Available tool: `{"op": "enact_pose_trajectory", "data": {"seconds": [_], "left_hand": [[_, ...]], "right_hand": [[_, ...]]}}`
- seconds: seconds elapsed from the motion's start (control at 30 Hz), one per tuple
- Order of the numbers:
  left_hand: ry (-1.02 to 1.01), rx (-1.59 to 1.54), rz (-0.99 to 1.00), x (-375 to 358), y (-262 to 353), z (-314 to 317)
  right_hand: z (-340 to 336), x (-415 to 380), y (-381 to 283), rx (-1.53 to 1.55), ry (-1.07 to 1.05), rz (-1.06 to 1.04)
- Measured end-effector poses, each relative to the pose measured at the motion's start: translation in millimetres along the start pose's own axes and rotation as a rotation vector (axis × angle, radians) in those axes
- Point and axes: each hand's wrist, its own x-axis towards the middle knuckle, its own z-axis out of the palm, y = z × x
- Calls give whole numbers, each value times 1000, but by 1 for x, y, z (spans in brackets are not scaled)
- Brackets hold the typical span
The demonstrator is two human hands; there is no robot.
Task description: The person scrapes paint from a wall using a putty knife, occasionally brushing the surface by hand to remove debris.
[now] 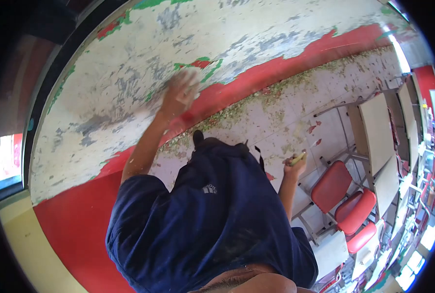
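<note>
My left hand [179,93] is raised at the wall [144,39], close to a small red and green patch. Motion smears its fingers, and a whitish blur at their tips is too unclear to name. The wall's surface is patchy white and grey, with torn green and red paint edges. Lower on the right, away from the wall, my right hand [294,165] is closed around a small yellowish object [298,158], which sticks out past the fingers.
Paint flakes [232,115] litter the tiled floor [271,141] along the red wall base. Red-seated chairs [331,186] and desks [376,129] are crowded together on the right. A dark-framed window [6,161] is at the far left.
</note>
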Motion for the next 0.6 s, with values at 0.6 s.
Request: {"op": "enact_pose_trajectory", "data": {"seconds": [0.6], "left_hand": [[-359,123,-260,-205,-16,40]], "right_hand": [[50,48,20,-395,-116,-104]]}}
